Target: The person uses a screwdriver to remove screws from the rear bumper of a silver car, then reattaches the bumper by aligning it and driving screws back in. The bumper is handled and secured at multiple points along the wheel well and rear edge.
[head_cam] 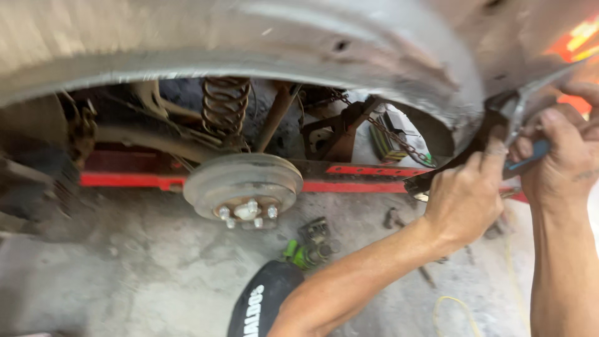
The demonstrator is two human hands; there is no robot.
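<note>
My left hand (465,196) grips a black mud flap (480,134) at the rear edge of the wheel arch (349,59) of a raised car. My right hand (558,153) is closed around the blue handle of a screwdriver (523,109), whose tip sits at the top of the flap. The wheel is off: a rusty brake drum (243,181) with several studs hangs in the arch, under a coil spring (224,103).
A red lift arm (349,178) runs across behind the drum, with a chain (399,140) above it. On the concrete floor lie a green and black power tool (309,246), a yellow cable (452,312) and small parts. My dark knee (262,306) is at the bottom.
</note>
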